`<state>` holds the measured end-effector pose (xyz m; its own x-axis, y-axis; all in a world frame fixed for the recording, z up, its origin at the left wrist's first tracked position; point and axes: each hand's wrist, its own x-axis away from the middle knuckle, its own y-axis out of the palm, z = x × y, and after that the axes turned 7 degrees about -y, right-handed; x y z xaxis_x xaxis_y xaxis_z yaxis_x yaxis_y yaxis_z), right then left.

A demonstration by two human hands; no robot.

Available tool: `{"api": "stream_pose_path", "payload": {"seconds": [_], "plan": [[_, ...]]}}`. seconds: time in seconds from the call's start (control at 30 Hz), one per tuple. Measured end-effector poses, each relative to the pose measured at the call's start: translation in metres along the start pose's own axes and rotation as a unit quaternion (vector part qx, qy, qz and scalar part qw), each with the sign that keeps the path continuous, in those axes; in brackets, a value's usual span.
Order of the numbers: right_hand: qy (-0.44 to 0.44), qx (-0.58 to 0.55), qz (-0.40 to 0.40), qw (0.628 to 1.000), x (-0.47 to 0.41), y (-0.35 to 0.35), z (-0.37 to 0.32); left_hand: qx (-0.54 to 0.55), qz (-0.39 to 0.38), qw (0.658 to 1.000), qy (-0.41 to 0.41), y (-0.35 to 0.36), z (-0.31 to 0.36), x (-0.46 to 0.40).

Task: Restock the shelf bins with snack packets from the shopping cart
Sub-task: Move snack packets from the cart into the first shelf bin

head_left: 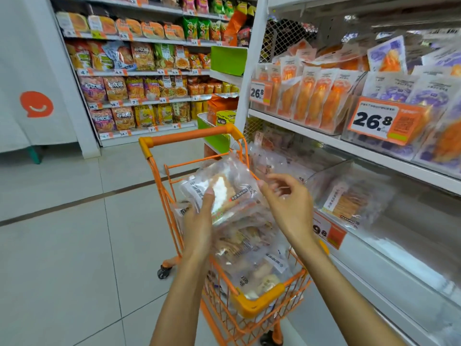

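The step in hand looks like the pick-up; a clear snack packet (220, 188) is raised above the orange shopping cart (259, 299), which holds a heap of similar packets at its six o'clock; the left hand (199, 221) grips the packet from below, thumb pressed on its front face; the right hand (287, 203) sits at the packet's three o'clock, fingers loosely curled, fingertips at or just touching its edge, and whether it truly pinches the film I cannot tell; the clear shelf bin (349, 193) on the lower shelf lies at three o'clock of the hands, part filled with like packets; the next move, I judge, calls for carrying the packet rightward and standing it in that bin.
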<state>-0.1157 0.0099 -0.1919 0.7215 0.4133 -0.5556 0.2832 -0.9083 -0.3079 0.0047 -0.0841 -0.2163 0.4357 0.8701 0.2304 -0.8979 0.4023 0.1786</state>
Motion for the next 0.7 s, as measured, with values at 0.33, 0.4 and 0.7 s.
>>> {"api": "stream_pose_path", "payload": {"seconds": [0.33,0.4,0.7], "plan": [[-0.184,0.347,-0.383,0.836,-0.065,0.107,0.048,0.212,0.118,0.969,-0.045,-0.042,0.013,-0.019],[-0.238,0.365,-0.332,0.836,-0.062,0.104,0.055,0.221,0.116,0.968,-0.038,-0.045,0.014,-0.019],[-0.252,0.228,-0.159,0.927,0.002,-0.005,0.059,0.182,0.147,0.971,-0.044,-0.051,0.02,-0.017]]}}
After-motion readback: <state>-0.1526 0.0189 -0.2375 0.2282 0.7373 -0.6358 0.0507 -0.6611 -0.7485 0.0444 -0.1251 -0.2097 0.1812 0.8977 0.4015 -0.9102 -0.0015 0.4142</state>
